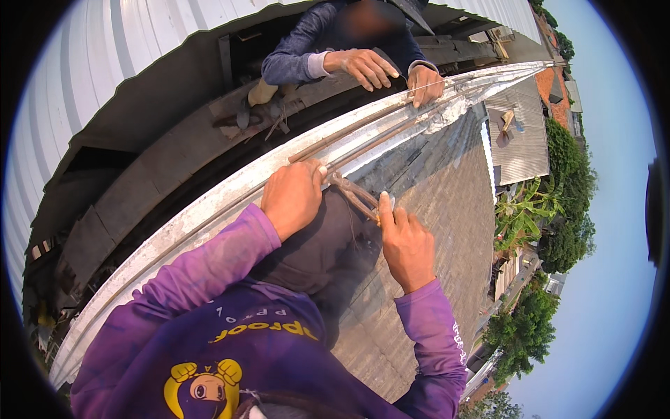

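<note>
My right hand (407,246) is closed around the handles of rusty pincers (358,193), whose head points left toward a steel rod. Close to that head, my left hand (293,194) wraps over the steel rod (373,144) lying along the white concrete ledge (202,183). A second steel rod (349,130) runs beside it. Whether the pincers' jaws grip a wire is too small to tell. Across the ledge, a co-worker's hand (424,85) rests at the rods while the other hand (363,68) hovers over the ledge with fingers bent.
Sloping tiled roofing (426,216) lies right of the ledge, with my dark-trousered leg (300,251) against it. On the left, a dark gap separates the ledge from wooden boards (153,167) under corrugated metal roofing (132,49). Trees (523,321) and lower roofs (520,129) stand beyond.
</note>
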Available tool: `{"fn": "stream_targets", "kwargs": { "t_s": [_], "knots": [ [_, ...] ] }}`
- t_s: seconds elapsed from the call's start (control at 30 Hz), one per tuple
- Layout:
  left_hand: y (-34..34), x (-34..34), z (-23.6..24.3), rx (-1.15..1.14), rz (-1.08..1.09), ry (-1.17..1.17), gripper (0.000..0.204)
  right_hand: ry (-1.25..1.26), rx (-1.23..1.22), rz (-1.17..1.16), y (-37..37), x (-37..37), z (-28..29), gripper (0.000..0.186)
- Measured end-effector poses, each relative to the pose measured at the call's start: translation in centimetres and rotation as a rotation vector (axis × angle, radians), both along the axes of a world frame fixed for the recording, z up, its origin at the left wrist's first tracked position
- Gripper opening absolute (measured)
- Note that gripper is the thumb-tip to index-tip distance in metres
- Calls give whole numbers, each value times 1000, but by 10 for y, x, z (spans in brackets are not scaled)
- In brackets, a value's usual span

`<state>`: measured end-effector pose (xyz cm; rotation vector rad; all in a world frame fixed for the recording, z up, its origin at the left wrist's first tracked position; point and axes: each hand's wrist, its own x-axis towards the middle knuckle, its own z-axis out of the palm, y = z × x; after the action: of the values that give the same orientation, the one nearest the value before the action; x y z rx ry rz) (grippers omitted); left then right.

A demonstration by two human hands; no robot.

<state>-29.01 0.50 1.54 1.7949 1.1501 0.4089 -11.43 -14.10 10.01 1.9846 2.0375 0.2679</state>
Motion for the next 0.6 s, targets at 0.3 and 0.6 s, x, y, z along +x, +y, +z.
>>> {"fn": "stream_targets", "kwargs": {
  "t_s": [0.3, 0.6],
  "knots": [
    [-1, 1, -3, 9, 3, 10, 26, 154, 16, -194, -12, -18, -16, 50],
    [-2, 0, 1, 14, -11, 32, 26, 399, -76, -356, -12, -26, -13, 18]
  ]
}}
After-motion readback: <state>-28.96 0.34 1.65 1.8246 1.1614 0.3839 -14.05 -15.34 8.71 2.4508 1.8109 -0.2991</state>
